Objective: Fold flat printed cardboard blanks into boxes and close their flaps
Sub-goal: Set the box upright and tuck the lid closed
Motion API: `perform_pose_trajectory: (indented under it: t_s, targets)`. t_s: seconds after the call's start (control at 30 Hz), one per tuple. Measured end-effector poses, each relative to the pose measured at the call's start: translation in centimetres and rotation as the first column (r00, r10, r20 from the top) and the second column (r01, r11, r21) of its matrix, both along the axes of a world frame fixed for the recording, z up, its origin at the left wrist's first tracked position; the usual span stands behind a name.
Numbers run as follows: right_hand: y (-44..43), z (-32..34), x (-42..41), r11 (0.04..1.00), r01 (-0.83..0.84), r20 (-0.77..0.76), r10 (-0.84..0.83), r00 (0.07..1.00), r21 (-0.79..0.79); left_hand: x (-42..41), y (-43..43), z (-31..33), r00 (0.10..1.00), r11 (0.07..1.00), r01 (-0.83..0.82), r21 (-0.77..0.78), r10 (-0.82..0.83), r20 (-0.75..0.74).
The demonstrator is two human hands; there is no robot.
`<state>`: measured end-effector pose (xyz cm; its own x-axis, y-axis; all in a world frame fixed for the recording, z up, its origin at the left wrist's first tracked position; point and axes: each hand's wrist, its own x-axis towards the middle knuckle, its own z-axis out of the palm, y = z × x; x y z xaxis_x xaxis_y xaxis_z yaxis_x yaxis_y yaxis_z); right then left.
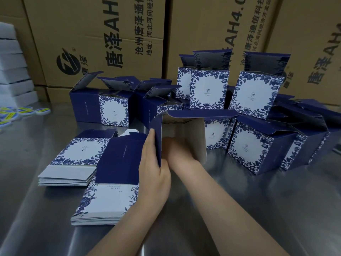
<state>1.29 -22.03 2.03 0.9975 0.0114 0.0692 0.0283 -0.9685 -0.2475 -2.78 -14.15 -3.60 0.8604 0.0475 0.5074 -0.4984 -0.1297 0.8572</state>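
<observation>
Only one angle here, looking down over the person's arms. The box (pixel 188 130) being made is standing on its side in the middle of the metal table (pixel 239 209), open end facing the person. It sits just in front of the finished boxes (pixel 258 145) and right beside the two stacks of flat blanks (pixel 110 196).

The left hand (pixel 154 163) has the box's left wall pinched, with the fingers laid flat on the outside and the thumb tucked round the near edge. The right hand (pixel 177 148) is shoved inside the box. Its fingers are blurry and half hidden, so I can't tell if they're spread or curled.

What I'd worry about is that hand pushing too hard at the back. It could crease a flap off its fold line, or shove the whole box back into the finished ones and knock them over. The left-hand pinch could also dent that thin wall.
</observation>
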Motion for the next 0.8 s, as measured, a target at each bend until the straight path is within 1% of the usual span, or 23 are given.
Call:
perform_pose_trajectory:
  t_s: [0.1,0.23,0.37,0.47,0.53,0.57,0.63,0.67,0.73,0.8]
  targets:
    - [0.5,0.5,0.0,1.000,0.024,-0.061,-0.024,0.998,-0.009,0.1,0.1,0.0,1.000,1.000,-0.006,0.000,0.006,0.003]
    - [0.5,0.2,0.8,1.000,-0.012,-0.185,0.013,0.983,0.009,0.1,0.2,0.1,1.000,1.000,-0.004,0.013,0.004,0.004]
    - [0.2,0.1,1.0,0.999,-0.031,-0.183,0.036,0.982,0.029,-0.2,0.2,0.5,1.000,1.000,0.012,0.012,-0.012,0.018]
    - [-0.2,-0.1,0.6,0.995,-0.048,-0.104,0.057,0.993,0.091,-0.4,0.4,0.9,0.998,1.000,0.004,0.001,-0.004,0.063]
    - [-0.3,0.2,0.3,0.990,-0.020,-0.022,0.023,0.999,0.142,-0.5,0.5,1.1,0.996,1.000,-0.020,-0.013,0.021,0.085]
    - [-0.2,0.3,0.2,0.975,0.008,0.010,-0.010,1.000,0.223,-0.4,0.6,1.2,0.995,0.999,-0.030,-0.018,0.031,0.091]
    - [0.3,0.9,-0.5,0.897,0.057,0.047,-0.087,0.995,0.439,-0.3,0.6,1.2,0.994,0.999,-0.036,-0.029,0.038,0.099]
    - [0.6,1.2,-1.3,0.862,0.050,0.082,-0.105,0.991,0.505,-0.3,0.6,1.2,0.994,0.999,-0.031,-0.036,0.034,0.104]
    - [1.4,2.0,-3.4,0.845,-0.038,0.228,-0.101,0.969,0.533,-0.3,0.7,1.4,0.993,0.999,-0.017,-0.041,0.021,0.118]
    - [1.9,2.4,-5.7,0.823,-0.154,0.427,-0.115,0.897,0.546,-0.3,0.8,1.5,0.992,0.999,-0.015,-0.029,0.019,0.124]
